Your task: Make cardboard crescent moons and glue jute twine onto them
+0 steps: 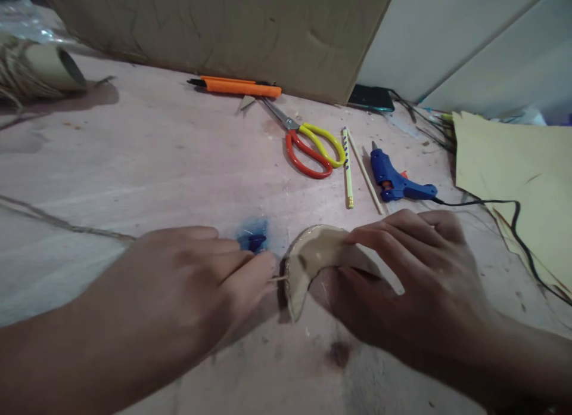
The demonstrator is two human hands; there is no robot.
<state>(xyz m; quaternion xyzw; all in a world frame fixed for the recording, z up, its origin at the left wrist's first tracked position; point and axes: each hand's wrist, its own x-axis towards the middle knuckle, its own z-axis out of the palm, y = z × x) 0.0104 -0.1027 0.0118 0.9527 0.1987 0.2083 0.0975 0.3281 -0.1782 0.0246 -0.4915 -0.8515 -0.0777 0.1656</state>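
Observation:
A curved, crescent-shaped cardboard piece [318, 245] stands at the middle of the pink table [201, 170]. My right hand [415, 272] pinches its right end between thumb and fingers. Just left of the piece, my left hand [205, 278] is closed with a thin stick-like bit [277, 279] poking from its fingertips; the bit's tip meets the outer edge of the cardboard. Twine [67, 224] runs from the left edge to behind my left hand. Whether that bit is the end of the twine is unclear. A dark blue stain [254, 239] lies beyond my left fingertips.
Scissors [292, 124], an orange cutter [241, 86], a pencil [347, 170], a thin stick [365, 173] and a blue glue gun [395, 179] with its cord lie beyond my hands. A twine roll [40, 69] is back left, cardboard [223, 33] behind, a phone [372, 98] and brown sheets [518, 182] right.

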